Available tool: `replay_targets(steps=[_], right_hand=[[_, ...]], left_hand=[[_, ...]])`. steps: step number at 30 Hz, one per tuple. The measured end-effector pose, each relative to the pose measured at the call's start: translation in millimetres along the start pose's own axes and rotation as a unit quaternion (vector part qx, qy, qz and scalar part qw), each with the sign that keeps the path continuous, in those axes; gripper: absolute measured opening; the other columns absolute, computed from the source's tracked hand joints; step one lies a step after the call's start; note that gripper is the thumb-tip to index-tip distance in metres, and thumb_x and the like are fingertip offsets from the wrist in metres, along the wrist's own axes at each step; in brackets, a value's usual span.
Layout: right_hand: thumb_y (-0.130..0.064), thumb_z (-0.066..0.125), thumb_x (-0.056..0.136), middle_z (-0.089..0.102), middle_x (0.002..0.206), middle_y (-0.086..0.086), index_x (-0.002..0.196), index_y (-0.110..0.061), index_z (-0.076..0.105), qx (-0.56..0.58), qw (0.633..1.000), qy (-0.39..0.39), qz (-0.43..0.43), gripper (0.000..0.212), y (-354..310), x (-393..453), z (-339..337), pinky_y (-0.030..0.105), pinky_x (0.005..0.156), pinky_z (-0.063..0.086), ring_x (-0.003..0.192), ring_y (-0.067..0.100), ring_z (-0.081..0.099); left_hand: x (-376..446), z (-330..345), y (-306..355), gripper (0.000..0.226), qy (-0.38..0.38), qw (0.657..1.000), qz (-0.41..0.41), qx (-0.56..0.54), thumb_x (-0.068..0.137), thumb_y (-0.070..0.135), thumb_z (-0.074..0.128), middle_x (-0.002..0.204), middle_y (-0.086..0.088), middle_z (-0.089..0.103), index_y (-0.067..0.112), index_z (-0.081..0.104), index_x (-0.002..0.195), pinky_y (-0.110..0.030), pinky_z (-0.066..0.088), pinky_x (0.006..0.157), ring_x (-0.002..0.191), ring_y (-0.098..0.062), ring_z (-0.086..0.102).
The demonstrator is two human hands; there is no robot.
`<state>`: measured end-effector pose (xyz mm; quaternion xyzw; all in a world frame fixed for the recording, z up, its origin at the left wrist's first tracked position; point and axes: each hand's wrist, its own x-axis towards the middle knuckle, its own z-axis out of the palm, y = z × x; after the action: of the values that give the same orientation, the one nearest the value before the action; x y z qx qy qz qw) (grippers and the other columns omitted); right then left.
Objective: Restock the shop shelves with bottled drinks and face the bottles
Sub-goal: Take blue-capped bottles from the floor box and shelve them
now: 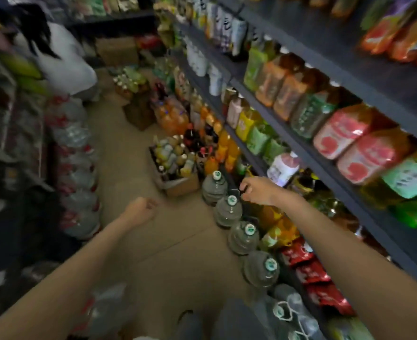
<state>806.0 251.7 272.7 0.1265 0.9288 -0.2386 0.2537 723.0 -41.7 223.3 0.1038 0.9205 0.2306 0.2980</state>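
Head view: my right hand (pixel 256 191) curls at the low shelf (pixel 300 153), grip unclear; left hand (pixel 141 211) loosely curled, empty; floor jugs (pixel 214 186) could topple.

Narrow shop aisle, dim light. Tan tiled floor (pixel 139 244) running between dark shelving (pixel 349 77) at right and blurred racks (pixel 9 133) at left.

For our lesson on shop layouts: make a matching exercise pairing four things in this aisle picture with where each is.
Things:
1. large water jugs
2. cardboard box of bottles
3. pink-labelled bottles
4. right hand

Places:
A. on a shelf
B. in a row on the floor
C. reaching towards the lower shelf
D. on the floor, beyond the row

Pairs: 1-B, 2-D, 3-A, 4-C
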Motion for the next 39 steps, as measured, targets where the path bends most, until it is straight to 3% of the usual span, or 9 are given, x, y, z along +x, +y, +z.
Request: replay_targets(steps=[4,11,17,20,25,29,33,35,39], right_hand=[[-0.022,0.056,0.091,0.06,0.114,0.009,0.102,-0.018,0.053,0.032,0.999,-0.03,0.005,0.012,-26,101,-5,0.033,0.087,0.045,0.105,0.027,0.057],[-0.015,0.06,0.085,0.064,0.107,0.018,0.099,-0.004,0.063,0.023,0.997,-0.062,0.027,0.018,-28,319,12,0.037,0.083,0.045,0.103,0.032,0.059],[-0.01,0.049,0.09,0.062,0.113,0.017,0.11,-0.001,0.062,0.105,0.982,-0.073,0.141,0.026,-18,494,44,0.034,0.084,0.043,0.106,0.032,0.056],[-0.005,0.052,0.087,0.058,0.108,0.016,0.107,-0.004,0.055,0.178,0.968,-0.06,0.167,0.02,-8,572,91,0.034,0.081,0.042,0.108,0.035,0.054],[-0.017,0.058,0.089,0.05,0.132,0.013,0.135,-0.005,0.04,0.285,0.925,-0.03,0.251,0.051,23,693,183,0.028,0.083,0.037,0.119,0.031,0.049],[-0.015,0.052,0.093,0.054,0.122,-0.002,0.137,-0.019,0.043,0.405,0.876,0.01,0.261,0.045,38,744,243,0.027,0.086,0.043,0.111,0.018,0.053],[-0.01,0.06,0.086,0.059,0.107,-0.006,0.128,-0.021,0.053,0.479,0.838,0.058,0.255,0.044,33,746,271,0.035,0.092,0.049,0.101,0.013,0.056],[0.004,0.053,0.087,0.055,0.101,-0.01,0.13,-0.013,0.052,0.478,0.85,0.043,0.215,0.046,33,740,274,0.027,0.091,0.045,0.096,0.007,0.053],[0.017,0.042,0.083,0.041,0.133,0.011,0.13,-0.004,0.051,0.34,0.927,0.038,0.152,0.053,47,740,277,0.024,0.103,0.034,0.123,0.022,0.042]], left_hand=[[67,-30,-17,0.026,0.0,0.999,-0.031,-0.031,0.09,0.008,0.054,0.1,-0.015,0.068,0.0,0.059,0.114,-0.023,0.04,0.071,0.094,-0.023,0.062],[240,-51,-52,0.03,-0.041,0.994,-0.093,-0.048,0.09,0.008,0.054,0.11,-0.019,0.063,0.002,0.051,0.12,-0.032,0.046,0.085,0.101,-0.032,0.06],[421,-53,-65,0.031,-0.042,0.989,-0.128,-0.063,0.089,0.003,0.051,0.092,-0.013,0.054,-0.004,0.05,0.12,-0.022,0.029,0.061,0.082,-0.022,0.05],[503,-21,-76,0.032,-0.06,0.99,-0.104,-0.076,0.087,0.006,0.053,0.097,-0.016,0.061,-0.004,0.051,0.118,-0.026,0.034,0.065,0.09,-0.026,0.058],[626,74,-122,0.046,-0.09,0.991,-0.05,-0.08,0.083,0.026,0.063,0.114,-0.016,0.055,0.005,0.048,0.122,-0.041,0.046,0.089,0.106,-0.032,0.055],[685,137,-143,0.051,-0.088,0.992,-0.041,-0.087,0.085,0.034,0.062,0.12,-0.01,0.053,0.016,0.042,0.129,-0.03,0.04,0.084,0.111,-0.027,0.052],[714,173,-153,0.072,-0.158,0.982,-0.051,-0.091,0.077,0.047,0.067,0.13,-0.008,0.048,0.021,0.032,0.135,-0.036,0.042,0.095,0.118,-0.028,0.049],[722,178,-155,0.08,-0.171,0.982,-0.069,-0.028,0.072,0.053,0.069,0.131,-0.006,0.049,0.024,0.029,0.135,-0.043,0.04,0.099,0.12,-0.03,0.048],[738,168,-163,0.075,-0.172,0.976,-0.027,0.13,0.075,0.048,0.067,0.127,-0.01,0.052,0.015,0.03,0.131,-0.045,0.035,0.095,0.12,-0.035,0.046]])
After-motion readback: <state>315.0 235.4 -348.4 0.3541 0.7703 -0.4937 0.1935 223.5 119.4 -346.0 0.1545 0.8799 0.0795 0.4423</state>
